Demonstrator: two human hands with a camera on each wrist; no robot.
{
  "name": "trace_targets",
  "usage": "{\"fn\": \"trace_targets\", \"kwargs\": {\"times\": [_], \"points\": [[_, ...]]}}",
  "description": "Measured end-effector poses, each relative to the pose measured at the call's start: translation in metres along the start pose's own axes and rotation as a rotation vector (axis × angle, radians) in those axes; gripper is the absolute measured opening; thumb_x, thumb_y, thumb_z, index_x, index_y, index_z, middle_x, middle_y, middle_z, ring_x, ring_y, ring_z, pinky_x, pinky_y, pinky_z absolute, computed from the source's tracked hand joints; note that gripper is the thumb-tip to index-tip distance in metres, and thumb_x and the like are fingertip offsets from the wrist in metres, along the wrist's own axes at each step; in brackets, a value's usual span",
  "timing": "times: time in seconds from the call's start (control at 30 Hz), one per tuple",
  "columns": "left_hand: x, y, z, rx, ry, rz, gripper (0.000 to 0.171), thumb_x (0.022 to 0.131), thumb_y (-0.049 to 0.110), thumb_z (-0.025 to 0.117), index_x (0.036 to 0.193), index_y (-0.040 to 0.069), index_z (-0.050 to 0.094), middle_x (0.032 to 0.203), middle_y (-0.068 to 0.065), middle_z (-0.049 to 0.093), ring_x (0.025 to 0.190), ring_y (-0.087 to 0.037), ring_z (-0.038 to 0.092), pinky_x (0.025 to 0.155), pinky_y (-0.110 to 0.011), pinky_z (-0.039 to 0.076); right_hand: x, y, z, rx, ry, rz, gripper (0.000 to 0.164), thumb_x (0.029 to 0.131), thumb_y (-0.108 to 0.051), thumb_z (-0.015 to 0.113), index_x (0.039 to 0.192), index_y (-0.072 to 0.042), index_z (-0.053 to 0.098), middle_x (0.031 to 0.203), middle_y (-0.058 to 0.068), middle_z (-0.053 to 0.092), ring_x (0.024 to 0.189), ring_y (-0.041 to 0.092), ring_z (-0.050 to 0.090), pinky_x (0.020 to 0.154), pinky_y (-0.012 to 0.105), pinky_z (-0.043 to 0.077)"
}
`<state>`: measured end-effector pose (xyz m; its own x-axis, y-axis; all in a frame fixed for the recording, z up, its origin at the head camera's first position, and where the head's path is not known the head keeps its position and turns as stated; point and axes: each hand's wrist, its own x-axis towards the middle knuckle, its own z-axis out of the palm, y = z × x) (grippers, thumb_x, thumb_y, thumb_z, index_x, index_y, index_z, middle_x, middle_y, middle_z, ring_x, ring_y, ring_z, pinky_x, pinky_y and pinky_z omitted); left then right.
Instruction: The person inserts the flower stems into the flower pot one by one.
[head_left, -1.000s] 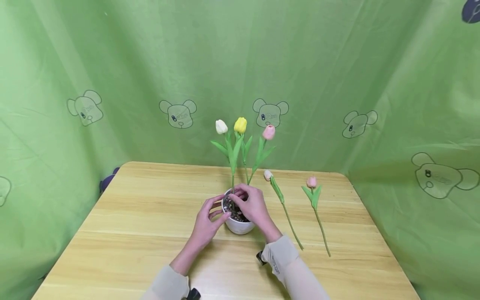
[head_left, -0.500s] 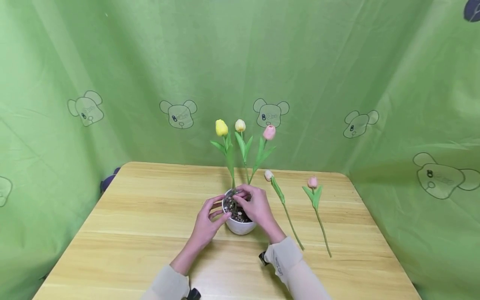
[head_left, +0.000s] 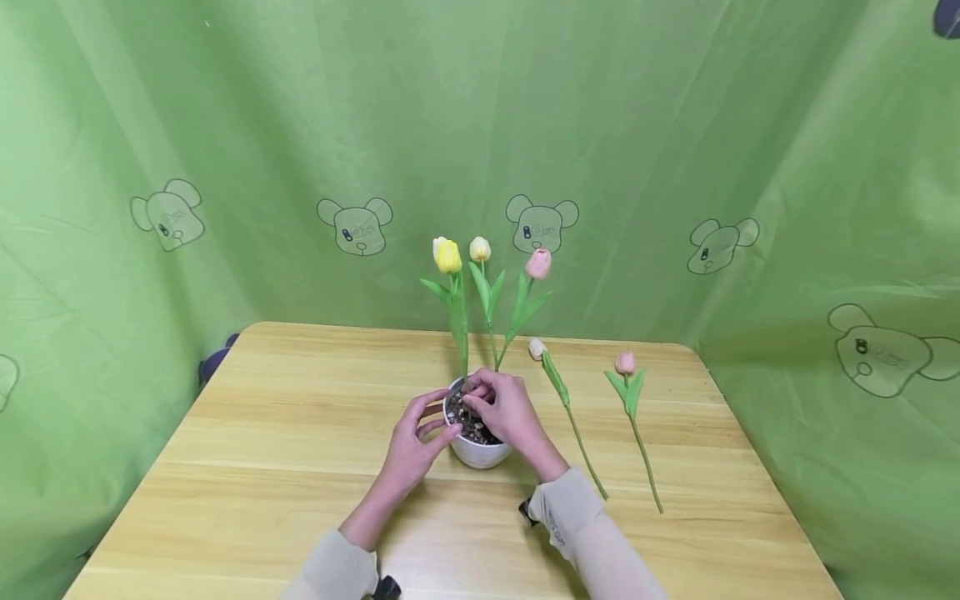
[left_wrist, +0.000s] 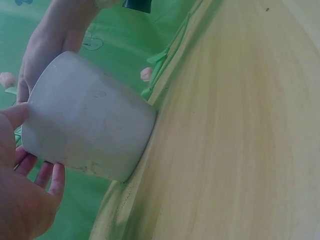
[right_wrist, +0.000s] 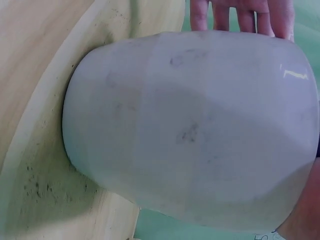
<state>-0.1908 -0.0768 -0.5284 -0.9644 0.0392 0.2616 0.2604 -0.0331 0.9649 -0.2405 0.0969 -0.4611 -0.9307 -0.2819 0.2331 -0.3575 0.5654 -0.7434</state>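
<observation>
A white flower pot [head_left: 480, 456] filled with dark pebbly soil stands upright on the table. My left hand [head_left: 412, 442] holds its left side, thumb and fingers curved round the rim; the left wrist view shows the fingertips [left_wrist: 57, 175] against the pot wall. Above the soil, my right hand [head_left: 512, 408] pinches the stem of a yellow tulip [head_left: 448, 257] low down; the stem's lower end is hidden by the fingers. Just behind the yellow bloom, a white tulip [head_left: 438, 247] partly shows. A cream tulip [head_left: 480, 249] and a pink tulip [head_left: 538, 263] also rise from the pot.
Right of the pot, a pale tulip [head_left: 557, 379] and another pink tulip [head_left: 633, 396] lie on the wooden table [head_left: 300, 400]. A green curtain [head_left: 420, 125] hangs behind the table and at both sides.
The yellow tulip's bloom has swung left from in front of the cream tulip to in front of the white one, then slightly right. My left hand keeps its place on the pot.
</observation>
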Motion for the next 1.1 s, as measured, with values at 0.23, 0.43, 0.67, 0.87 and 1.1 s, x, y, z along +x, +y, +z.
{"fn": "trace_targets", "kwargs": {"times": [0.23, 0.43, 0.67, 0.87, 1.1], "points": [[-0.001, 0.001, 0.0, 0.001, -0.001, 0.005, 0.062, 0.09, 0.009, 0.08, 0.146, 0.006, 0.054, 0.149, -0.018, 0.051, 0.131, -0.04, 0.056, 0.112, -0.042, 0.053, 0.002, 0.002, 0.001, -0.006, -0.01, -0.008, 0.012, 0.086, -0.003, 0.081, 0.094, -0.009, 0.074, 0.083, 0.002, 0.075, 0.071, 0.009, 0.066, 0.068, 0.023, 0.061], [-0.002, 0.0, 0.0, 0.003, -0.004, 0.002, 0.061, 0.09, 0.009, 0.08, 0.145, 0.007, 0.054, 0.148, -0.018, 0.052, 0.131, -0.04, 0.056, 0.111, -0.04, 0.054, -0.001, 0.004, 0.003, 0.001, 0.01, -0.007, 0.012, 0.088, -0.004, 0.08, 0.097, -0.007, 0.075, 0.083, 0.003, 0.076, 0.071, 0.01, 0.067, 0.068, 0.022, 0.061], [-0.001, 0.001, 0.0, 0.0, -0.006, -0.008, 0.063, 0.09, 0.01, 0.08, 0.146, 0.008, 0.054, 0.148, -0.017, 0.051, 0.131, -0.04, 0.056, 0.111, -0.039, 0.054, -0.002, 0.002, 0.005, 0.016, 0.044, -0.021, 0.022, 0.089, -0.006, 0.08, 0.11, -0.004, 0.074, 0.09, 0.009, 0.078, 0.077, 0.016, 0.072, 0.072, 0.026, 0.064], [0.0, 0.001, 0.0, -0.003, -0.011, -0.006, 0.063, 0.089, 0.008, 0.08, 0.146, 0.007, 0.053, 0.149, -0.017, 0.051, 0.131, -0.04, 0.056, 0.112, -0.04, 0.053, -0.004, 0.001, 0.005, 0.074, 0.075, 0.004, 0.029, 0.088, -0.005, 0.081, 0.115, -0.003, 0.072, 0.098, 0.012, 0.078, 0.085, 0.022, 0.076, 0.079, 0.028, 0.066], [-0.001, 0.001, 0.0, -0.001, -0.006, -0.014, 0.063, 0.089, 0.008, 0.08, 0.146, 0.008, 0.053, 0.149, -0.016, 0.051, 0.131, -0.04, 0.056, 0.112, -0.039, 0.053, -0.006, -0.002, -0.007, 0.143, 0.082, 0.006, 0.031, 0.088, -0.005, 0.081, 0.118, -0.004, 0.072, 0.102, 0.012, 0.078, 0.087, 0.022, 0.076, 0.08, 0.027, 0.065]]}}
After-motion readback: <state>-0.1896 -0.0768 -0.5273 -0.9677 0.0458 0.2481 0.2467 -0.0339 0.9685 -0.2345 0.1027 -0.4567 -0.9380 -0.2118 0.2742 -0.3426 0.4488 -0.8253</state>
